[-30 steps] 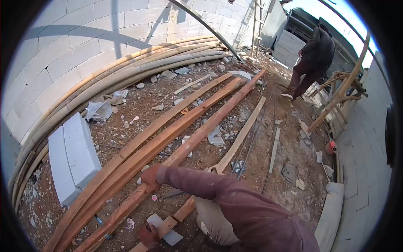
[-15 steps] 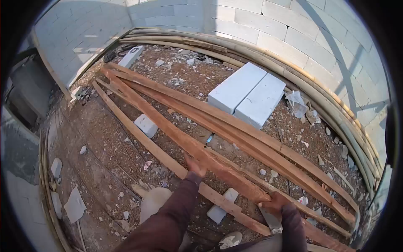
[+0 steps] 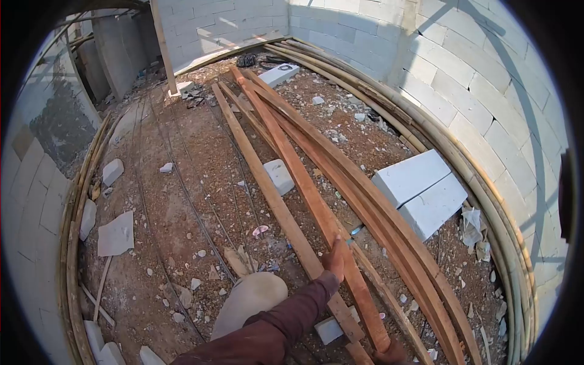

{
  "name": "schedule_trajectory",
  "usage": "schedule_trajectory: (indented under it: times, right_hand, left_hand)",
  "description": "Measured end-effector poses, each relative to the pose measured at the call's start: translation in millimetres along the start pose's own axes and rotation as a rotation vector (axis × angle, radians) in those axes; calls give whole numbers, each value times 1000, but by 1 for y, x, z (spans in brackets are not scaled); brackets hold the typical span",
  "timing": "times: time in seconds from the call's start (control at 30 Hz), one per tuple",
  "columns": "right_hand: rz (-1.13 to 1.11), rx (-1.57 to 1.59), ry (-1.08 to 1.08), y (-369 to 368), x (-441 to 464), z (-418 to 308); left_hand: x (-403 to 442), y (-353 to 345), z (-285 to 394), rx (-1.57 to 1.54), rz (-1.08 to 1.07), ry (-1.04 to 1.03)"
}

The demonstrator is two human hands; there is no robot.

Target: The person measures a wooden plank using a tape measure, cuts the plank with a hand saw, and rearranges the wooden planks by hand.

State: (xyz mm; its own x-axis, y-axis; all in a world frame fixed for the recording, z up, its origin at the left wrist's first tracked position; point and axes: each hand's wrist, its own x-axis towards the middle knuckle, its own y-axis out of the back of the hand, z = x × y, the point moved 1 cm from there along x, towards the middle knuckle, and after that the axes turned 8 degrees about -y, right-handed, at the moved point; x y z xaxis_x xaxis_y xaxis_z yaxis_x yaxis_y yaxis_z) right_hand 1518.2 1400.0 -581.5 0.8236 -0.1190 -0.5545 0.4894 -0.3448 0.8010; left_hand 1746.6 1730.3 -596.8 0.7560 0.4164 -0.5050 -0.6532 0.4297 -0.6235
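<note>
A long reddish-brown wooden plank (image 3: 360,295) runs from my knees away toward the far corner. My left hand (image 3: 334,260) is closed on its left edge, about two thirds of the way down. At the near end my right hand (image 3: 391,353) grips the same plank; its fingers are partly hidden at the bottom of the view. To the left lies a narrower plank (image 3: 267,188), passing under my left forearm. More long planks (image 3: 380,228) lie on the right. A small blue object (image 3: 356,230) rests on the ground just beyond my left hand.
White blocks (image 3: 420,193) stand at the right, with bamboo poles (image 3: 486,249) along the wall behind them. A smaller white block (image 3: 279,177) sits between planks. Thin rods (image 3: 182,185) and rubble cover the dirt floor at left. A block wall (image 3: 347,36) encloses the back.
My view has swung left, so the planks now sit further right and point more directly away. Both hands stay on the plank. The flat metal blade near my right hand is out of sight.
</note>
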Motion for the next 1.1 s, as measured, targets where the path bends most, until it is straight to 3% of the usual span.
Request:
schedule_trajectory:
  times: [0.57, 1.1]
  right_hand:
    - [-22, -63, -26, -2, -21, -31]
    - [-26, -76, 2, 7, -38, -52]
  left_hand:
    - [-19, 37, 29, -27, 174, 18]
    - [-4, 53, 22, 3, 165, 41]
